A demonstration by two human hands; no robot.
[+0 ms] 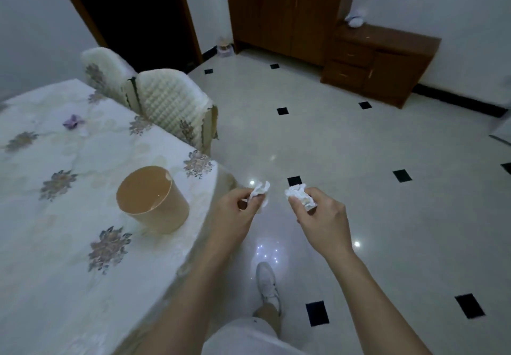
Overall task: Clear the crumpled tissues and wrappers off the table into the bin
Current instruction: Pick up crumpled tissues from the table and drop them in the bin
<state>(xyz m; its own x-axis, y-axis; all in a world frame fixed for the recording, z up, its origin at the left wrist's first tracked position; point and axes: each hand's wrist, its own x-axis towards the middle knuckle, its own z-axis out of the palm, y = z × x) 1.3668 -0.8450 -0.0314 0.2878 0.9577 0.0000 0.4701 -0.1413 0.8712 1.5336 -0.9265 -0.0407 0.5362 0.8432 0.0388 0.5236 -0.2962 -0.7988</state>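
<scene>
My left hand [237, 210] pinches a crumpled white tissue [260, 190] just past the table's right edge, over the floor. My right hand [322, 216] holds a second crumpled white tissue [298, 194] a little to the right, also over the floor. A tan round bin [154, 201] stands open on the table [55, 271] near that edge, left of my left hand. Its inside looks empty from here. Farther back on the floral tablecloth lies a small purple wrapper [72, 122] with a pale scrap beside it.
Two chairs [168, 105] with quilted white covers stand against the table's far side. The glossy tiled floor [359, 174] stretches to the right. A brown wardrobe [284, 8] and low cabinet [378, 61] line the back wall. My shoe [266, 282] shows below.
</scene>
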